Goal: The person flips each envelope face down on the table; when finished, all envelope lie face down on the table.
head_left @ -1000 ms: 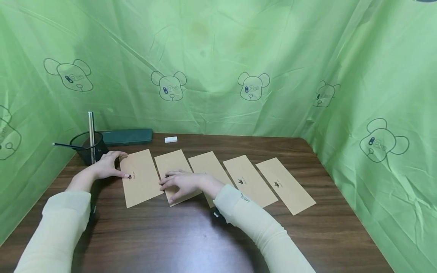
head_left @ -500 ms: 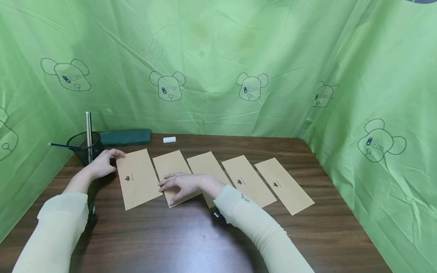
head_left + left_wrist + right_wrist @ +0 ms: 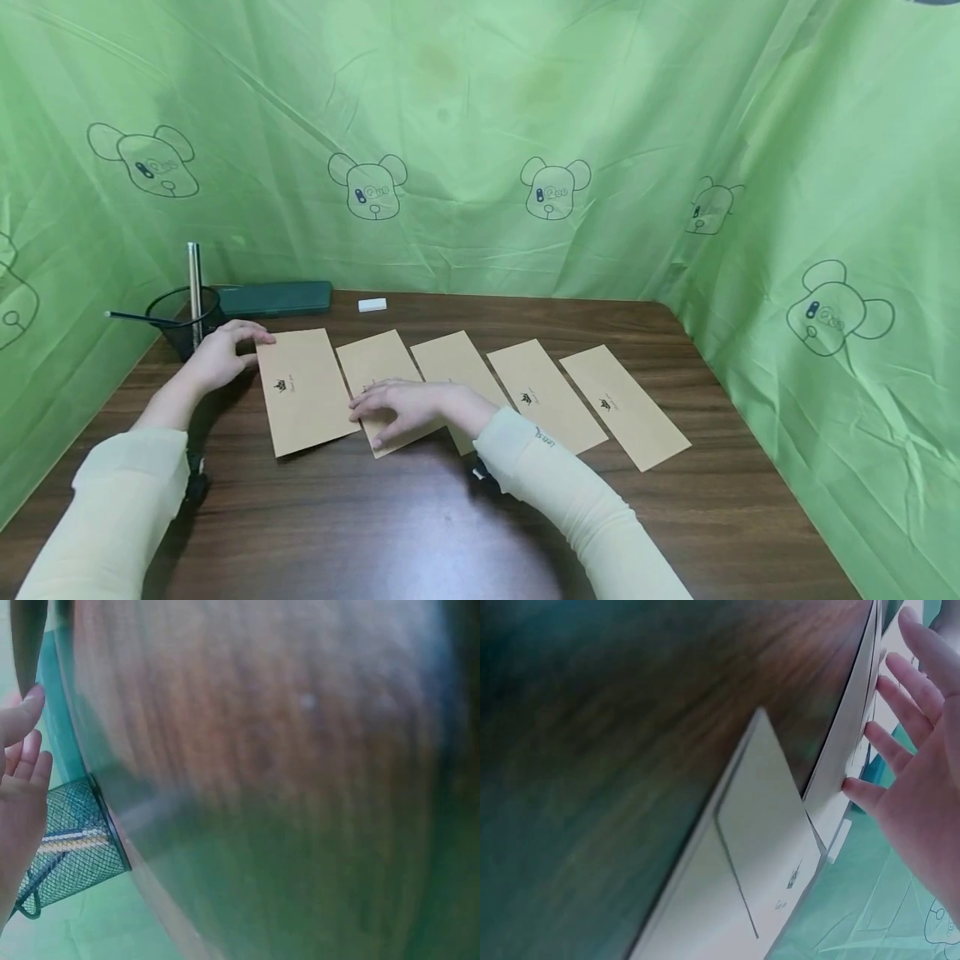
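Note:
Five similar items aside, the leftmost brown envelope (image 3: 311, 404), printed with a small black crown, has its upper-left corner pinched by my left hand (image 3: 217, 360). A dark shadow shows beneath its near edge. In the left wrist view, thumb and fingers of the left hand (image 3: 19, 787) meet at the envelope's edge (image 3: 28, 645). My right hand (image 3: 408, 407) rests with spread fingers on the second envelope (image 3: 375, 354), covering much of its lower half. The right wrist view shows the fingertips of the right hand (image 3: 919, 772) touching the paper, fingers nearly straight.
Further envelopes lie to the right, among them a middle one (image 3: 453, 354), a fourth (image 3: 551, 400) and the rightmost (image 3: 626, 408). A black mesh pen holder (image 3: 180, 337) stands beside the left hand. Behind are a green case (image 3: 277, 298) and a white eraser (image 3: 372, 306).
My left hand has slid slightly left, its thumb moving off the front of the leftmost envelope to the edge. That envelope's near edge has risen a little. The right hand has stayed put.

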`<control>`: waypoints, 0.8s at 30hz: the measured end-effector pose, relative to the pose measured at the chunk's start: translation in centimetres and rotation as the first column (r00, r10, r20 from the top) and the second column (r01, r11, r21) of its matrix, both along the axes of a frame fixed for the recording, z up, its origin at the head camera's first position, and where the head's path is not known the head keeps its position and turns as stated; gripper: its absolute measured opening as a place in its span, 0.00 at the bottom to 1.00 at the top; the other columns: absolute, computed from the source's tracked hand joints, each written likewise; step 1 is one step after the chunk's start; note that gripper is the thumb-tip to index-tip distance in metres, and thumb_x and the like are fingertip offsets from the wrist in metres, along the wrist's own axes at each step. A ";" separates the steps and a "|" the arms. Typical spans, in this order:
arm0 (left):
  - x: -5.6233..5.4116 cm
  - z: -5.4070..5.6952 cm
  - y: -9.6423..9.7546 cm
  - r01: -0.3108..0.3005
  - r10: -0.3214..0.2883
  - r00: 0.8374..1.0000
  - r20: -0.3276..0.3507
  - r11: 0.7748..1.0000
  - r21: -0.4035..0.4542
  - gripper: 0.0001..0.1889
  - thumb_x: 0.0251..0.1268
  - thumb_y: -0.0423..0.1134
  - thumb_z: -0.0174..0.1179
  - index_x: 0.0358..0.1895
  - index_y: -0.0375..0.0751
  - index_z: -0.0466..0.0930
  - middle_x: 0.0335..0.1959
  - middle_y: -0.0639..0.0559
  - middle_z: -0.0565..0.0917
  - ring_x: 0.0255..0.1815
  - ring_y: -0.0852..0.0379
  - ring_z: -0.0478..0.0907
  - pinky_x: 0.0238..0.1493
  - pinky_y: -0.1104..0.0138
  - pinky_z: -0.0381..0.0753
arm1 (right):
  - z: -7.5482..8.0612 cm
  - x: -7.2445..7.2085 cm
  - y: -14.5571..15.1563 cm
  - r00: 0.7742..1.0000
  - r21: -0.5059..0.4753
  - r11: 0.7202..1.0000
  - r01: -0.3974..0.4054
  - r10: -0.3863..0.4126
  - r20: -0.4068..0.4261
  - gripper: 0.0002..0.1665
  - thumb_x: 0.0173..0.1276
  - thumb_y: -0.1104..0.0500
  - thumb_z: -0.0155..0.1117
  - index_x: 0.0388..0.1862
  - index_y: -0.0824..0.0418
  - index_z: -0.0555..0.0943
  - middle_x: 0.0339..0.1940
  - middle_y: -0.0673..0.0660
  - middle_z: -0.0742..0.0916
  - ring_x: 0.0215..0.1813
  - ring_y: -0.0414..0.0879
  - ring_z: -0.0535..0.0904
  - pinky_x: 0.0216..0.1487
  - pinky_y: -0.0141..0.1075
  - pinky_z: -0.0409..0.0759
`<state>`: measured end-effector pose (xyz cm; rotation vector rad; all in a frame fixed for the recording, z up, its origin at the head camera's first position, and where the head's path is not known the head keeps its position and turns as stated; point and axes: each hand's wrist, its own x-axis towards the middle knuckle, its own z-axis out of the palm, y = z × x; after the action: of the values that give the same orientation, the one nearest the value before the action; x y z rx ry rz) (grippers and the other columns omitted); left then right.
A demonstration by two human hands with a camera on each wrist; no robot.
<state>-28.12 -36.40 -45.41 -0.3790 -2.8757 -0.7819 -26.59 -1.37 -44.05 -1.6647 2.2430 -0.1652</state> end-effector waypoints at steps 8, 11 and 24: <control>-0.3 1.1 0.6 -0.008 0.008 0.997 -0.080 1.000 0.006 0.09 0.61 0.27 0.59 0.44 0.38 0.82 0.50 0.37 0.75 0.55 0.33 0.68 0.52 0.39 0.64 | 0.2 0.3 -0.2 0.989 -0.070 0.992 0.103 -0.096 0.109 0.39 0.65 0.42 0.61 0.72 0.51 0.63 0.72 0.45 0.68 0.74 0.38 0.56 0.72 0.27 0.47; -0.3 1.7 0.8 -0.009 0.011 0.996 -0.087 1.000 0.023 0.09 0.61 0.27 0.59 0.43 0.38 0.83 0.49 0.38 0.75 0.54 0.35 0.69 0.51 0.40 0.64 | 0.6 0.7 -0.5 0.969 -0.091 0.981 0.169 -0.149 0.196 0.42 0.64 0.41 0.61 0.74 0.48 0.59 0.72 0.44 0.66 0.72 0.33 0.56 0.70 0.24 0.50; -1.7 4.7 1.9 0.038 -0.031 0.996 -0.089 0.996 0.079 0.09 0.64 0.36 0.60 0.42 0.34 0.75 0.43 0.38 0.76 0.46 0.43 0.71 0.46 0.50 0.68 | 2.5 2.3 -2.6 0.886 -0.358 0.872 0.333 -0.159 0.435 0.48 0.66 0.49 0.62 0.76 0.43 0.45 0.74 0.47 0.62 0.65 0.44 0.72 0.56 0.27 0.74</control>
<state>-29.82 -34.55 -40.69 -0.4424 -2.7534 -0.8610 -24.30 -3.99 -41.57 -1.3462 2.1900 -1.0299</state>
